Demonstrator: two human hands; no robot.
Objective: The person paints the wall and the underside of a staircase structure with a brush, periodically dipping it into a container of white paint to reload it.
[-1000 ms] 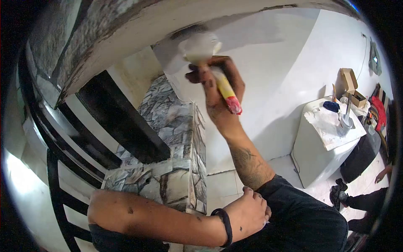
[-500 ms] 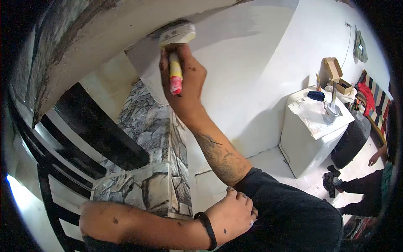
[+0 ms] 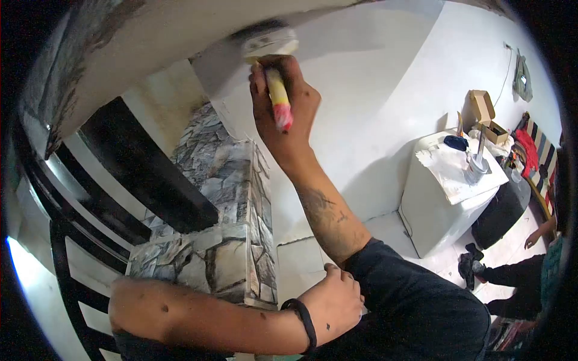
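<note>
High in the view, my right hand (image 3: 286,99) is closed around the yellow handle of a wide brush (image 3: 271,45), whose red end points down toward me. The brush head lies against the underside of a beam (image 3: 174,36), over a dark grey patch. My left hand (image 3: 334,299), with a black band at its wrist, is wrapped over the black sleeve (image 3: 397,283) of my right arm, its fingers together and bent.
A stone-patterned pillar (image 3: 223,259) and black slats (image 3: 144,162) stand at left. On the right, a white cabinet (image 3: 439,204) holds a cup (image 3: 477,167) with a tool, a dark cloth and an open box (image 3: 481,105). Another person's leg (image 3: 512,274) and hand show at far right.
My right hand and the brush have shifted a little to the right and slightly up in view. My left hand keeps its hold on the sleeve.
</note>
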